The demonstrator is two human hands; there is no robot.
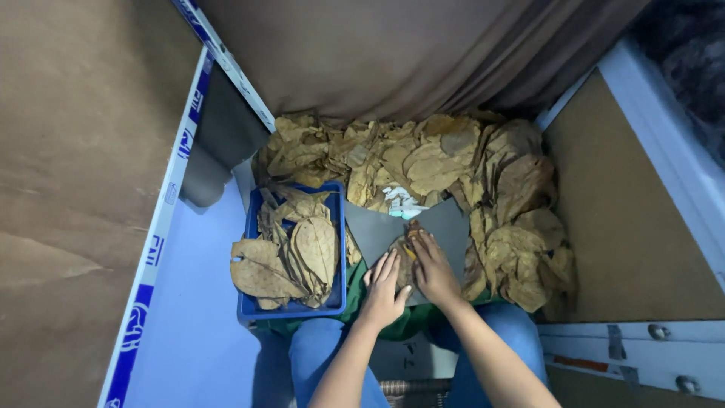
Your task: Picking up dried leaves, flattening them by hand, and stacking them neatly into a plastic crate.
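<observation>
Both hands lay flat on a single dry brown leaf [405, 261] spread over a dark grey flat board [453, 227] that rested across the person's lap. The left hand [385, 291] pressed down with its fingers straight and close together, gripping nothing. The right hand [433, 270] sat just beside it, touching it at the thumb side, with its fingers spread over the leaf's far end; something small and yellow-orange showed under those fingers, too hidden to identify, so whether that hand gripped anything could not be told.

The step in hand looked like flattening one leaf on the board. Any further move would call for light, even pressure, since such a leaf looks brittle and likely to crack.

To the left of the left hand stood a blue plastic crate [253, 306] holding a loose stack of similar dried leaves [302, 245], some hanging over its rim. Beyond and to the right of the right hand a large heap of crumpled brown leaves [453, 162] curved around the board, with a small pale blue-white scrap [400, 202] lying at its near edge. A green cloth [411, 321] showed beneath the board, over blue jeans [317, 355].

The space was narrow: a brown curtain [393, 53] hung beyond the heap, a white panel with blue markings [162, 227] ran along the left, and a tan board with a white frame [642, 227] closed the right.
</observation>
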